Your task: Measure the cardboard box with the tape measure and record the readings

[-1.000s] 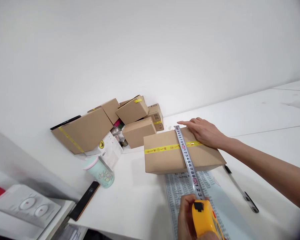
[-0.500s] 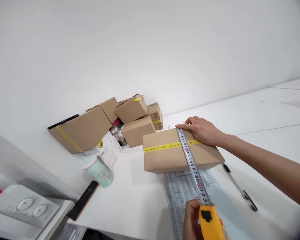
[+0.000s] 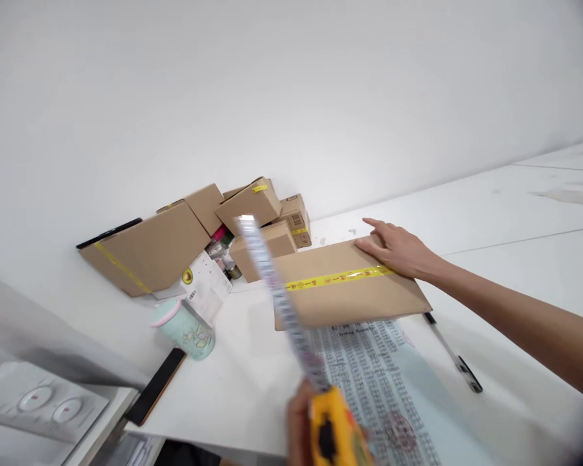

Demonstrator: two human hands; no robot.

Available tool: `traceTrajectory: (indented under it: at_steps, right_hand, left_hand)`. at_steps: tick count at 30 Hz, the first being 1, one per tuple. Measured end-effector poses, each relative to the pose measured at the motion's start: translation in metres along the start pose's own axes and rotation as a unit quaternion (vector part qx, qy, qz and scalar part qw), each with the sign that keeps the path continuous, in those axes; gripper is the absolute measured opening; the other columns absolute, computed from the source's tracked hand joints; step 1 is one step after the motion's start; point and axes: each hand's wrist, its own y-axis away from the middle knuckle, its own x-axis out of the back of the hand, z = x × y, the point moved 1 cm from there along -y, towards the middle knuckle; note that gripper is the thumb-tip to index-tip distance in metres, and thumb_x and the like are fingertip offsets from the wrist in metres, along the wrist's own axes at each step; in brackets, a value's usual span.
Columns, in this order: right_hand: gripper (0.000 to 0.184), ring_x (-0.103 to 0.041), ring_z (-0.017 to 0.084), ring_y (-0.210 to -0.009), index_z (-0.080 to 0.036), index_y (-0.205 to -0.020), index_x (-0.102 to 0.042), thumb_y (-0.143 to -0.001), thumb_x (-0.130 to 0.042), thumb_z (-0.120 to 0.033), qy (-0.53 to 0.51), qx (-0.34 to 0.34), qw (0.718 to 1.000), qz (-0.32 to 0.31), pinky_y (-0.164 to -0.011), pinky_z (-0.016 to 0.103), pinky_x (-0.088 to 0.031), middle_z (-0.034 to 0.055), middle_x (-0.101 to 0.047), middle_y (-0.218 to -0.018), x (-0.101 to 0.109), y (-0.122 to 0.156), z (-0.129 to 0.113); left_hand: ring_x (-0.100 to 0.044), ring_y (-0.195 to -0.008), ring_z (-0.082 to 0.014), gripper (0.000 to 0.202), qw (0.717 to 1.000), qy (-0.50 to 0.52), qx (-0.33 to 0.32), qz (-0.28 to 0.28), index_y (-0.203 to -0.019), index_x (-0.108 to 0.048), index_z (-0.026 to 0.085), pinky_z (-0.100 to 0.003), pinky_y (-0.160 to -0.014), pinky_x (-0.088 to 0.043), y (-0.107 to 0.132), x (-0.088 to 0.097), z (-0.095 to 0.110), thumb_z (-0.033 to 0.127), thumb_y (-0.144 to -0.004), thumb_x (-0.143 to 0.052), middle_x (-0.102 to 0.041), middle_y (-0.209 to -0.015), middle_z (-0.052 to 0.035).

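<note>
A flat cardboard box (image 3: 350, 294) with a yellow tape stripe lies on the white table (image 3: 515, 259). My right hand (image 3: 401, 252) rests on its far right corner, fingers stretched flat. My left hand (image 3: 298, 421), at the bottom edge, grips a yellow tape measure (image 3: 333, 430). Its blade (image 3: 274, 291) sticks out up and to the left, blurred, off the box and in the air. A printed sheet (image 3: 374, 382) lies under the box's near edge.
A pile of cardboard boxes (image 3: 204, 236) leans against the wall at the back left. A pale green cup (image 3: 184, 327) and a black phone (image 3: 155, 387) lie left of the box. A black pen (image 3: 449, 353) lies to its right.
The tape blade has left the top of the box and swung to the left, now free in the air. My left hand moved left with the case. My right hand let the blade's end go.
</note>
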Motion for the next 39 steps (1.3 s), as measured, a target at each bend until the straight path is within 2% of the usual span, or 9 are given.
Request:
traceTrajectory:
  at_steps: [5, 9, 12, 16, 21, 25, 31, 35, 39]
  right_hand:
    - [0.079, -0.068, 0.033, -0.09, -0.029, -0.144, -0.045, -0.08, -0.047, -0.077, -0.13, -0.123, 0.983, -0.042, -0.07, 0.043, -0.054, 0.0133, -0.07, -0.112, 0.005, 0.027, 0.002]
    - [0.057, -0.069, 0.029, -0.084, -0.03, -0.123, -0.058, -0.084, -0.05, -0.07, -0.201, -0.067, 0.977, -0.033, -0.064, 0.04, -0.056, 0.0102, -0.071, -0.107, 0.01, 0.046, -0.001]
    - [0.049, -0.063, 0.031, -0.111, -0.029, -0.124, -0.054, -0.087, -0.054, -0.061, -0.253, -0.008, 0.967, 0.008, -0.08, 0.042, -0.056, 0.0108, -0.057, -0.139, 0.004, 0.05, 0.005]
    - [0.041, -0.039, 0.029, -0.14, -0.029, -0.126, -0.049, -0.091, -0.054, -0.05, -0.298, 0.068, 0.951, 0.044, -0.106, 0.047, -0.042, 0.0089, -0.039, -0.156, -0.027, 0.05, 0.033]
    - [0.042, -0.044, 0.03, -0.136, -0.029, -0.128, -0.052, -0.092, -0.053, -0.05, -0.253, 0.055, 0.966, 0.006, -0.106, 0.05, -0.042, 0.0083, -0.04, -0.155, -0.054, 0.056, 0.061]
    - [0.043, -0.06, 0.03, -0.115, -0.028, -0.122, -0.059, -0.092, -0.048, -0.056, -0.242, -0.018, 0.968, 0.07, -0.093, 0.048, -0.051, 0.0097, -0.062, -0.133, -0.02, 0.058, 0.041]
    - [0.049, -0.053, 0.017, -0.059, -0.03, -0.125, -0.06, -0.092, -0.042, -0.062, -0.467, -0.07, 0.881, 0.037, -0.053, 0.035, -0.048, 0.0067, -0.071, -0.098, 0.042, 0.064, 0.003]
    - [0.029, -0.042, 0.013, -0.05, -0.029, -0.089, -0.07, -0.087, -0.059, -0.056, -0.45, -0.087, 0.888, 0.042, -0.044, 0.031, -0.039, 0.0017, -0.062, -0.075, 0.046, 0.084, 0.014]
    - [0.026, -0.049, 0.014, -0.051, -0.031, -0.096, -0.067, -0.092, -0.053, -0.053, -0.425, -0.077, 0.901, 0.049, -0.049, 0.034, -0.046, 0.0013, -0.064, -0.077, 0.026, 0.119, 0.024]
  left_hand:
    - [-0.07, -0.074, -0.0246, 0.075, 0.979, -0.02, -0.185, 0.08, -0.12, -0.052, 0.03, -0.034, -0.059, -0.058, -0.02, 0.038, 0.045, 0.056, -0.057, -0.083, -0.058, -0.129, -0.0088]
    - [-0.07, -0.073, -0.0257, 0.072, 0.984, -0.055, -0.164, 0.05, -0.122, -0.05, 0.024, -0.032, -0.057, -0.056, -0.038, 0.034, 0.048, 0.056, -0.063, -0.078, -0.062, -0.107, -0.0081]
    - [-0.071, -0.078, -0.0271, 0.076, 0.982, -0.071, -0.17, 0.035, -0.125, -0.046, 0.025, -0.034, -0.062, -0.057, -0.051, 0.028, 0.042, 0.053, -0.063, -0.08, -0.061, -0.101, -0.0058]
    - [-0.07, -0.078, -0.0256, 0.074, 0.983, -0.089, -0.16, 0.034, -0.123, -0.045, 0.025, -0.035, -0.063, -0.058, -0.071, 0.02, 0.032, 0.049, -0.062, -0.081, -0.06, -0.103, -0.0055]
    - [-0.069, -0.079, -0.0258, 0.075, 0.98, -0.107, -0.165, 0.038, -0.124, -0.045, 0.024, -0.036, -0.064, -0.057, -0.069, 0.014, 0.025, 0.052, -0.064, -0.08, -0.06, -0.106, -0.0078]
    - [-0.066, -0.083, -0.0269, 0.083, 0.974, -0.167, -0.151, -0.033, -0.13, -0.047, 0.025, -0.034, -0.068, -0.055, -0.04, 0.013, 0.02, 0.046, -0.059, -0.085, -0.063, -0.101, -0.0085]
    - [-0.061, -0.089, -0.0258, 0.081, 0.931, -0.287, -0.042, -0.22, -0.122, -0.061, 0.028, -0.03, -0.068, -0.052, -0.02, 0.009, -0.006, 0.032, -0.046, -0.089, -0.054, -0.134, -0.0117]
    - [-0.061, -0.093, -0.0283, 0.082, 0.905, -0.337, -0.028, -0.258, -0.123, -0.063, 0.027, -0.033, -0.075, -0.052, -0.024, 0.012, -0.012, 0.033, -0.046, -0.088, -0.059, -0.127, -0.011]
    - [-0.059, -0.109, -0.0339, 0.113, 0.91, -0.345, -0.035, -0.225, -0.148, -0.039, 0.029, -0.04, -0.09, -0.048, -0.024, 0.007, -0.006, 0.021, -0.047, -0.089, -0.061, -0.125, -0.0112]
